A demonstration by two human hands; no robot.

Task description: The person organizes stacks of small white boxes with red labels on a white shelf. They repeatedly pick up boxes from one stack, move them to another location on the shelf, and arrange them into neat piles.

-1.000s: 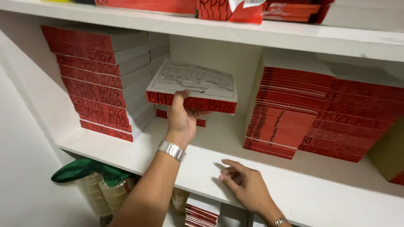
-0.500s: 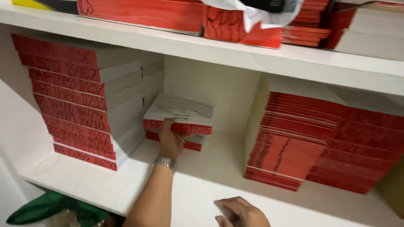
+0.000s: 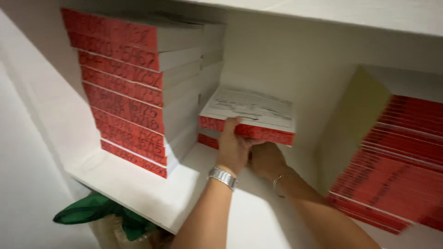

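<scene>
My left hand (image 3: 232, 146) grips the near red edge of a pad of printed forms (image 3: 249, 114), thumb on top, lifting it a little above another red-edged pad (image 3: 208, 140) lying deep on the white shelf (image 3: 143, 189). A metal watch sits on that wrist. My right hand (image 3: 266, 160) reaches in beside the left, fingers tucked under the raised pad, a thin bracelet on its wrist. Both forearms stretch over the shelf from the bottom of the frame.
A tall stack of red-edged pads (image 3: 134, 92) stands at the shelf's left. A leaning stack of red pads (image 3: 397, 161) fills the right side. A green cloth (image 3: 94, 210) lies over a basket below the shelf. Another white shelf board (image 3: 360, 11) runs overhead.
My view has closed in on the shelf. My right hand left the shelf's front edge and moved in under the pad beside my left hand. The pad stays held above the lower one.
</scene>
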